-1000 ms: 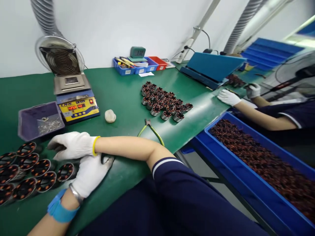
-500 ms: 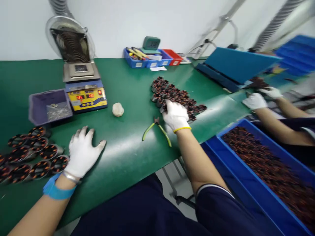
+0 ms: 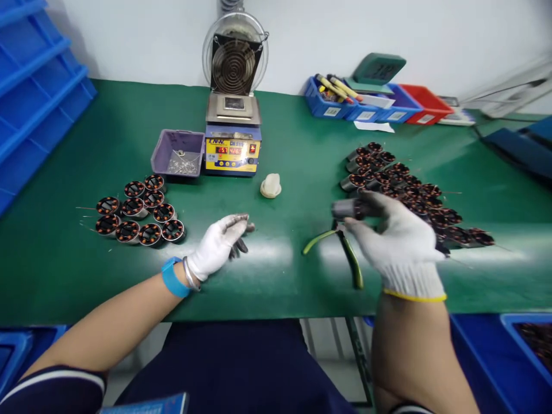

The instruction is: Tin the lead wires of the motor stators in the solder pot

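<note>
My right hand (image 3: 401,238), in a white glove with a yellow cuff, grips a motor stator (image 3: 344,209) between thumb and fingers, lifted above the table. Just below it lie green-handled cutting pliers (image 3: 353,264) with their handles spread. Behind that hand stands a cluster of wound stators (image 3: 399,172), partly hidden by it. My left hand (image 3: 218,244), also gloved, hovers over the table with fingers stretched and nothing visible in it. To its left is a smaller group of stators (image 3: 133,208), copper windings facing up. A white lump (image 3: 271,186) sits between the hands, farther back.
A solder pot (image 3: 233,152) with a lit display stands at the back, a fan (image 3: 234,64) behind it. Beside it is a purple bin (image 3: 158,154) of small metal bits. Blue bins (image 3: 331,109) and a red bin (image 3: 425,103) line the wall. Stacked blue trays (image 3: 38,86) rise at left.
My view has swung left. My right hand has taken a stator from the cluster and lifted it toward the middle. My left hand has moved away from the left group.
</note>
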`<state>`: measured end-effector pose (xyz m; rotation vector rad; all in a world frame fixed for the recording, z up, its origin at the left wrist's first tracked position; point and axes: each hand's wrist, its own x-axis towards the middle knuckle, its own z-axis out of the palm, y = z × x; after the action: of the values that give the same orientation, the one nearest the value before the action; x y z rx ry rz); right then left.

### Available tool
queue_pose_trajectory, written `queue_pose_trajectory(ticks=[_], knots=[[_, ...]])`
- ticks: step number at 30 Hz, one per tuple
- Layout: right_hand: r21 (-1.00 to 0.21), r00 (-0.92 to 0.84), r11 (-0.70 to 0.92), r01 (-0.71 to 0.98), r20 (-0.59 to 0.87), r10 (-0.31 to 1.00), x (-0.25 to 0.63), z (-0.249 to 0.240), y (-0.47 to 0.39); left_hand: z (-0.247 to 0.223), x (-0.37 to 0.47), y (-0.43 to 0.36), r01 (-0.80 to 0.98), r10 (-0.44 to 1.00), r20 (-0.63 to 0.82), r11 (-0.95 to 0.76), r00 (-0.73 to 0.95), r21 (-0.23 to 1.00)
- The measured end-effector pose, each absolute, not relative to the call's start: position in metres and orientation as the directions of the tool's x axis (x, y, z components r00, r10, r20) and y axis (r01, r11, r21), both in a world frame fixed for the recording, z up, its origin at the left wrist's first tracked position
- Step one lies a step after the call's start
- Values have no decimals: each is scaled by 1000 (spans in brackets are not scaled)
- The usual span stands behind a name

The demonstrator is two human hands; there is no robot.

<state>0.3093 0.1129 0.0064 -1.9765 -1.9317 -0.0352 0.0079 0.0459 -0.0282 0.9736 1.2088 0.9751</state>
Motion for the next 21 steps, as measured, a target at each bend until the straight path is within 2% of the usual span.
queue_pose_trajectory(ticks=[1, 2, 4, 5, 7, 9, 12, 14, 17, 21], knots=[[-394, -48, 153, 906, 265, 963, 291, 9, 99, -25, 12, 43, -187, 891, -391, 435, 232, 881], [-492, -214, 322, 809, 263, 941, 270, 11, 87, -22, 16, 40, -249, 815, -456, 554, 359, 795], [-586, -529, 590, 556, 299, 794, 231, 9, 69, -17, 19, 37, -314, 730, -505, 666, 461, 677], [-585, -592, 669, 458, 361, 721, 215, 7, 64, -15, 18, 36, -356, 739, -519, 667, 430, 655], [-554, -566, 735, 391, 485, 667, 193, -1, 63, -15, 16, 36, -467, 797, -539, 599, 272, 650], [-525, -475, 738, 423, 566, 674, 185, -6, 65, -16, 12, 38, -542, 849, -512, 493, 130, 680], [-494, -414, 732, 469, 609, 676, 185, -9, 66, -18, 11, 39, -567, 911, -411, 358, 39, 742], [-454, -430, 751, 479, 624, 652, 185, -10, 66, -18, 13, 39, -581, 918, -397, 328, 9, 744], [-405, -454, 766, 499, 631, 630, 182, -8, 68, -13, 14, 39, -609, 887, -462, 368, 2, 702], [-443, -439, 752, 488, 620, 650, 176, 11, 74, 3, -1, 42, -623, 869, -490, 423, 73, 658]])
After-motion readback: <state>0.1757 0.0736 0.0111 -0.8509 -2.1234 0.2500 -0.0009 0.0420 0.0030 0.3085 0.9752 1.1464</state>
